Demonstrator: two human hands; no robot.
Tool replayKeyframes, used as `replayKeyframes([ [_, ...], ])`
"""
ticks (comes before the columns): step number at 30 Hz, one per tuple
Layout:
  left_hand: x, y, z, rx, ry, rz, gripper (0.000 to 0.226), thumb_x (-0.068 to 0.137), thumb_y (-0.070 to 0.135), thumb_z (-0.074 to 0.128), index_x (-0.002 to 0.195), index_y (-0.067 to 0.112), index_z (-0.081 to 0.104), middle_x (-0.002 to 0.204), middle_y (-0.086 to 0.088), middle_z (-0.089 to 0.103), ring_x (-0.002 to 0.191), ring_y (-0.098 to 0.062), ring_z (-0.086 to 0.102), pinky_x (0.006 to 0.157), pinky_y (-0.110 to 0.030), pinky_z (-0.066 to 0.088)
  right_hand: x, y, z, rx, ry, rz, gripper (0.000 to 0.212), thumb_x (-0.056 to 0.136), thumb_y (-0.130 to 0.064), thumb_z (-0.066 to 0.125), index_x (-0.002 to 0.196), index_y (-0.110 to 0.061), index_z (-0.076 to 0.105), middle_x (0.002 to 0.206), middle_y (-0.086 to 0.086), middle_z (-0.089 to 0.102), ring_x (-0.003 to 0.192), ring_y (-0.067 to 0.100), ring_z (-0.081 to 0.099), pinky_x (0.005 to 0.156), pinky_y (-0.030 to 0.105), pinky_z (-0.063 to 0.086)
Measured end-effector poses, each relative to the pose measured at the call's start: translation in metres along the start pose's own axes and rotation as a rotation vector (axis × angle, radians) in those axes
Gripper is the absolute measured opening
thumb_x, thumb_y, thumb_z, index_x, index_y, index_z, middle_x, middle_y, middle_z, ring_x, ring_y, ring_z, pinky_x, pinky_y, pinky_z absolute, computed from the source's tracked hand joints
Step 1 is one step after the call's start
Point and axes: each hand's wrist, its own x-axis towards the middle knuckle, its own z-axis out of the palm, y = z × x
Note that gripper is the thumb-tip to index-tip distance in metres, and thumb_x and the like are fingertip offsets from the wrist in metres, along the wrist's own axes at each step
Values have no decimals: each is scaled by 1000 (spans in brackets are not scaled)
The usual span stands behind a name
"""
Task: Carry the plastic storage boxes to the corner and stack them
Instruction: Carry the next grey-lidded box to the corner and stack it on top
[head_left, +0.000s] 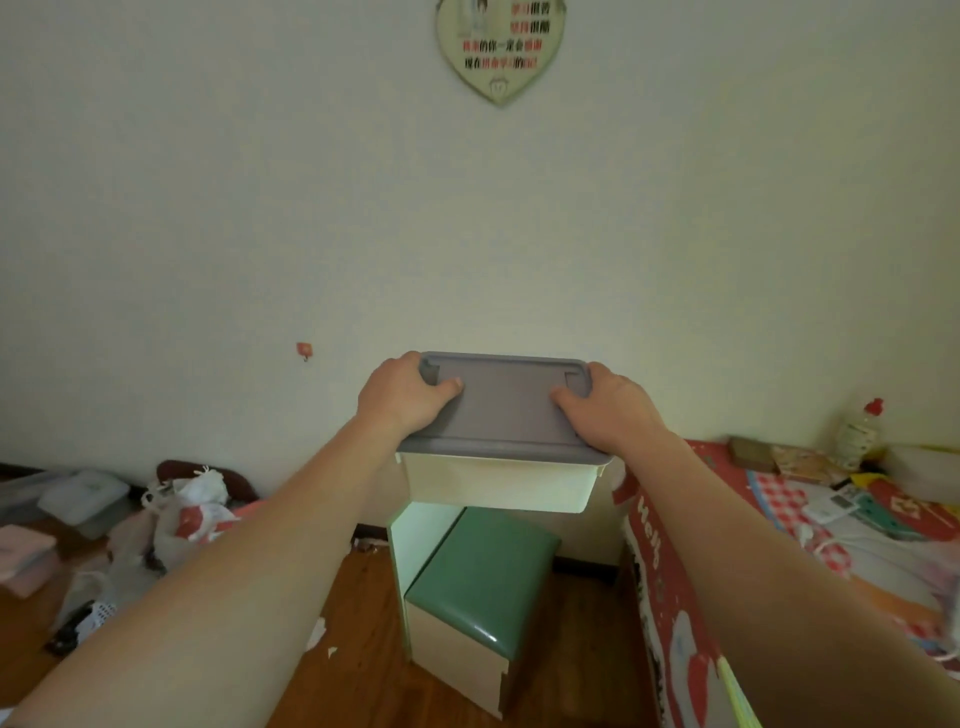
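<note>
Storage box (498, 480) with a grey lid (501, 410) is held up in the air at frame centre, in front of the pale wall (208, 208) — white body, lid seated flat on top. Left hand (402, 397) grips the lid's 9 o'clock end, thumb lying on the top surface, other fingers wrapped over the edge and out of sight. Right hand (602, 408) grips the 3 o'clock end the same way, thumb on top pointing inward. Both forearms are extended forward. Directly below the box, at 6 o'clock, a green-cushioned stool (480, 577) stands on the wood floor (358, 649), tucked against a white panel (410, 535); box and stool are apart. At 8 o'clock — a pile of plastic bags (182, 512) and clear containers (83, 493) on the floor. At 4 o'clock, a bed with a red patterned cover (670, 597), papers scattered on it, a bottle with a red cap (860, 431) at its far edge. At 12 o'clock a heart-shaped plaque (500, 47) with red and black text hangs on the wall
</note>
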Motion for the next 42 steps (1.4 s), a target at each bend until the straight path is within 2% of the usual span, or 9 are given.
replayKeyframes([
  [3,1,21,-18,-10,34,19,54,83,57,61,119,17,58,118,-5,62,108,-27,57,88,-40,48,2,-5,-24,9,27,-4,56,91,-53,47,129,-12,50,115,12,62,92,28,53,73,34,39],
  [8,1,53,-31,-32,56,56,51,83,55,63,117,17,58,117,-4,62,107,-27,56,88,-40,49,-3,0,-57,13,71,3,53,91,-53,48,126,-13,51,111,10,63,90,27,52,71,34,38],
  [17,-4,117,-8,-105,11,133,46,83,53,62,113,18,58,107,3,59,97,-22,53,76,-33,43,-19,45,-114,-40,157,56,52,91,-54,48,123,-13,52,111,10,63,89,28,50,72,35,37],
  [23,-13,170,22,-146,-59,240,42,82,54,63,104,18,59,99,1,61,92,-21,56,69,-32,43,-43,87,-150,-96,217,154,54,92,-54,48,125,-11,52,116,13,63,95,31,55,73,35,39],
  [29,-22,224,46,-185,-136,372,45,82,55,62,108,19,58,101,2,60,92,-22,55,68,-32,39,-74,122,-190,-127,319,271,59,92,-55,50,132,-11,51,122,15,62,106,34,57,75,34,40],
  [37,-38,279,64,-247,-267,558,50,83,56,61,116,19,57,109,0,62,97,-23,58,72,-33,43,-130,140,-227,-226,433,478,56,92,-55,49,126,-12,53,117,14,65,102,36,60,78,38,47],
  [42,-61,308,70,-285,-331,680,47,83,55,63,113,18,59,110,-2,63,96,-23,56,74,-33,43,-176,145,-241,-243,505,593,60,91,-59,49,129,-13,52,115,13,65,91,31,57,69,35,42],
])
